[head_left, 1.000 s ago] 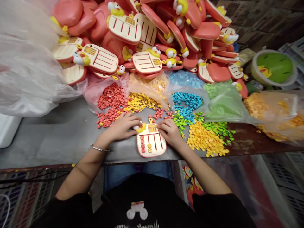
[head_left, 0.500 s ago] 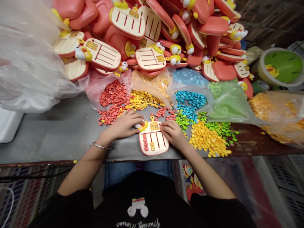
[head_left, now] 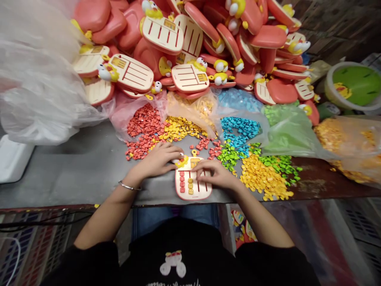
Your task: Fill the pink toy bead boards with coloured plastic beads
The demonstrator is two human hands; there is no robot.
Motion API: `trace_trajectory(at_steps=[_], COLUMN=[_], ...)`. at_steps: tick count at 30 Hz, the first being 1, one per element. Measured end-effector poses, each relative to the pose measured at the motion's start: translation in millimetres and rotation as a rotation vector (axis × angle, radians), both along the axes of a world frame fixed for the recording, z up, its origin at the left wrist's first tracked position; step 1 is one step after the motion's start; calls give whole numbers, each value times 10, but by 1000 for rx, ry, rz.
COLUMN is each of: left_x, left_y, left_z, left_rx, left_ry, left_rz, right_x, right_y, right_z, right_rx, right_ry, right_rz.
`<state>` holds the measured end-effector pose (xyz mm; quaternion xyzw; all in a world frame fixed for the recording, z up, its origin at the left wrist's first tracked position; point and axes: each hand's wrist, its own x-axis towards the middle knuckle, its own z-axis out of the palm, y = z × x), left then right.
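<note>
A cream toy board [head_left: 195, 194] with red edges, slots and a yellow bird head [head_left: 182, 161] lies at the table's front edge. Red pieces [head_left: 182, 181] fill its left slot, and yellow pieces [head_left: 190, 186] sit in the one beside it. My left hand [head_left: 160, 159] is closed over the bird head, gripping the board by it. Above the second slot, my right hand [head_left: 214, 173] has its fingers bent together at the tips. Whatever is between those fingertips is hidden.
Loose red [head_left: 139, 145], yellow [head_left: 175, 129], blue [head_left: 238, 129] and green pieces [head_left: 229, 155] spill from plastic bags behind the board. Yellow discs [head_left: 258, 176] are heaped at right. Many more toy boards [head_left: 162, 35] are piled at the back. A bucket [head_left: 329, 81] stands far right.
My right hand has moved left and down from the board's upper right to its second slot. More yellow shows in that slot. My left hand stays at the bird head.
</note>
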<state>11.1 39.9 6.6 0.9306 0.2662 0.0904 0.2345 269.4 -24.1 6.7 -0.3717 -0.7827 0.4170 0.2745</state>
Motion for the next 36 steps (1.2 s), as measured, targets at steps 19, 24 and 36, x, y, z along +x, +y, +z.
trace_trajectory(at_steps=[19, 24, 36], left_x=[-5, 0, 9], left_y=[4, -2, -6], left_z=[2, 18, -19], left_rx=[-32, -40, -19], left_ry=[-15, -10, 7], left_rz=[-5, 3, -4], right_x=[125, 75, -86], right_y=[13, -141, -316], right_z=[-79, -278, -184], right_rx=[373, 375, 208], right_ry=[-262, -236, -75], right_rz=[-390, -368, -344])
